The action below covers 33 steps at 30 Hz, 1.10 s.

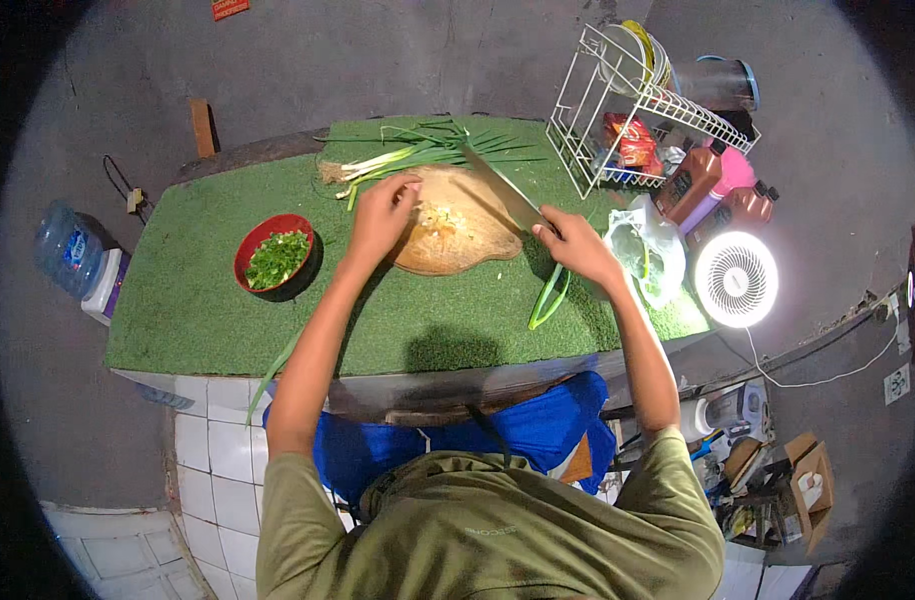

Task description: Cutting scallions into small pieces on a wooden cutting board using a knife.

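Observation:
A kitchen knife [505, 184] is in my right hand [577, 241], its blade slanting up and left over the right side of a wooden cutting board [457, 255]. Small pale chopped pieces [444, 219] lie on the board. Over the board's upper left edge is my left hand [386, 212], fingers curled; whether it holds anything small is unclear. Behind the board lie whole green onions [397, 159], white ends to the left. To the left stands a red bowl [239, 264] of chopped green leaves [277, 260]. A loose green stalk [551, 296] rests below my right hand.
Green artificial turf [195, 330] covers the table. At right are a white wire dish rack [586, 112], a plastic bag [656, 240], brown bottles [690, 180] and a lit round fan [736, 279]. A long leaf [266, 386] hangs over the front edge. A water bottle [69, 251] stands far left.

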Each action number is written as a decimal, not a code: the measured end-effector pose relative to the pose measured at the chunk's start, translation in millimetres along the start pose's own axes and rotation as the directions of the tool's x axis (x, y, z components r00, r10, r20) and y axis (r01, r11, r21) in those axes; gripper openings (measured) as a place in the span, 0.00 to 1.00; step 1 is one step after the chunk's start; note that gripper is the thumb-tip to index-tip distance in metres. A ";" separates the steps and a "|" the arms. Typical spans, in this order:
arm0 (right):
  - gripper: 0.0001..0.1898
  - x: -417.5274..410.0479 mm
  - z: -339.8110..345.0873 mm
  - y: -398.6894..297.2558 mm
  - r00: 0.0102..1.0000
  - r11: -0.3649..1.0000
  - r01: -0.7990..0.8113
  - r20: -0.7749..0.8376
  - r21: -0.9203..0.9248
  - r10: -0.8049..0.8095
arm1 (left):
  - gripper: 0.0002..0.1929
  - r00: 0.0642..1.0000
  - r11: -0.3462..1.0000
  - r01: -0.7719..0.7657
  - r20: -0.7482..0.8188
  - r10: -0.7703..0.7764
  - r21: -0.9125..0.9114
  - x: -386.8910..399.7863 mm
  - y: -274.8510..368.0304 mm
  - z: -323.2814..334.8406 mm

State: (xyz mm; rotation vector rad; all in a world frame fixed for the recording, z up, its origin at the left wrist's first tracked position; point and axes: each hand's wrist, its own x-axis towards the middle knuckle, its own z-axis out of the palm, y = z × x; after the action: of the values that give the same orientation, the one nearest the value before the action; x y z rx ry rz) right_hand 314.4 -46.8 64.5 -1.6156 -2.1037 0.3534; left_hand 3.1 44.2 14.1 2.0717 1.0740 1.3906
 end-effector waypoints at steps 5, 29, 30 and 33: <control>0.11 21.8 -7.3 28.5 0.972 0.976 0.203 0.141 -0.079 -0.190 | 0.11 0.992 0.992 -0.021 -0.122 0.037 0.128 -50.4 39.6 -51.4; 0.12 49.4 -9.8 -26.7 0.940 0.984 0.165 0.314 -0.069 -0.135 | 0.09 0.990 0.919 0.137 -0.079 -0.116 0.370 -174.7 56.8 -48.1; 0.13 42.0 2.9 -15.2 0.948 0.983 0.174 0.280 -0.056 -0.152 | 0.09 0.993 0.907 0.114 -0.063 -0.097 0.404 -173.0 57.1 -45.5; 0.13 21.5 32.2 -64.5 0.924 0.952 -0.185 0.372 0.243 0.084 | 0.09 0.991 0.906 0.121 -0.099 -0.088 0.405 -175.6 55.8 -45.9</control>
State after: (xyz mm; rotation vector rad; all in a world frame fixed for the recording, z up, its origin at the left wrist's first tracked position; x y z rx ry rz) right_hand 239.6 -41.6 71.3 -1.6262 -2.0785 1.0101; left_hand -53.4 -131.5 -30.3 2.2114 1.6040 1.2861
